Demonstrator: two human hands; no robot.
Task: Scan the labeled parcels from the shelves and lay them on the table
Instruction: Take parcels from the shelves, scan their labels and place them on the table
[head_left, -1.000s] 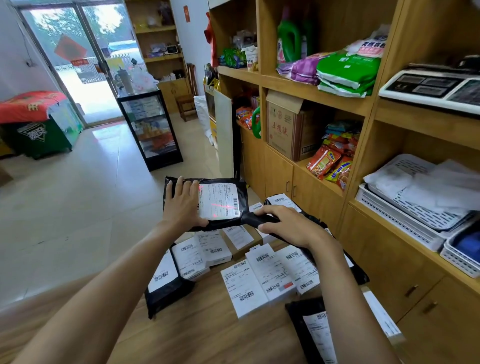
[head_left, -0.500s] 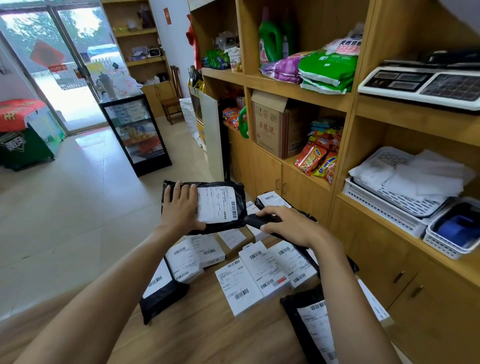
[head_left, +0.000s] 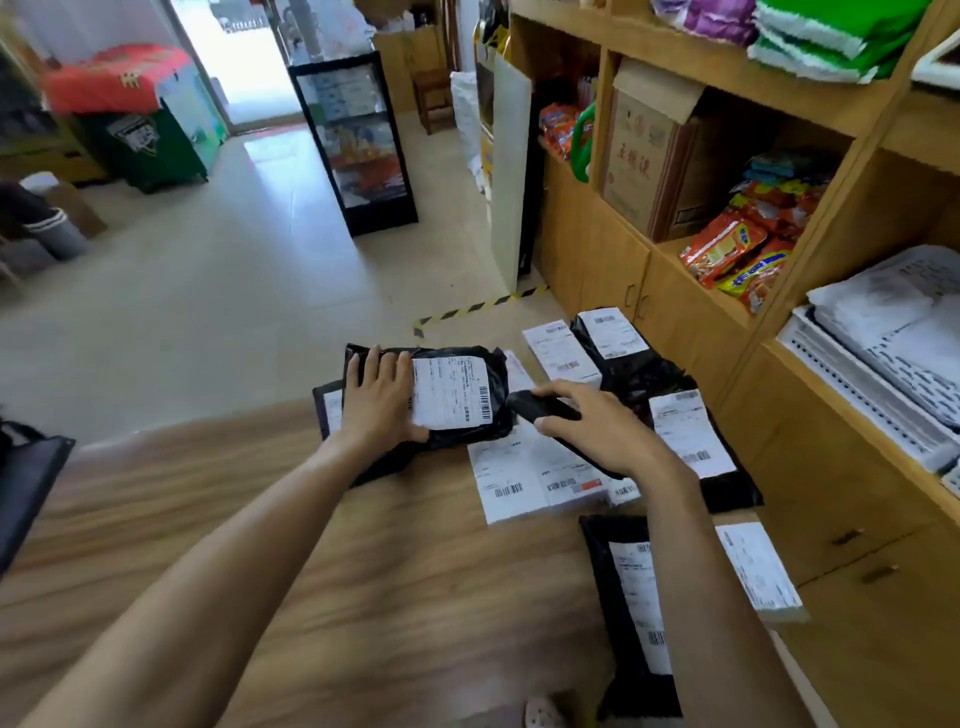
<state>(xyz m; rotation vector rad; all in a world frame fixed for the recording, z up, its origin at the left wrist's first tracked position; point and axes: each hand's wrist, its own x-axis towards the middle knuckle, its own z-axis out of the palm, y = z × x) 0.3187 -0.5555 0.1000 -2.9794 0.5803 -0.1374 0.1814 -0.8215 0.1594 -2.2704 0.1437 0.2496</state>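
The left hand (head_left: 376, 400) is gripping the black parcel bag (head_left: 496, 374), fingers spread on top, at the worktop's (head_left: 363, 571) far edge. The right hand's (head_left: 602, 431) fingers are curling round the black scanner (head_left: 535, 405). If the hand lets go there, the bag could be sliding onto the floor (head_left: 234, 312).

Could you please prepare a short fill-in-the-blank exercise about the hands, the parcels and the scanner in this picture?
1. The left hand holds a parcel in ____ wrapping.
2. The label on this parcel is ____ and carries a barcode.
3. The right hand grips a scanner, which is to the ____ of this parcel.
4. The other parcels lie on the table with their labels facing ____.

Missing words: black; white; right; up.
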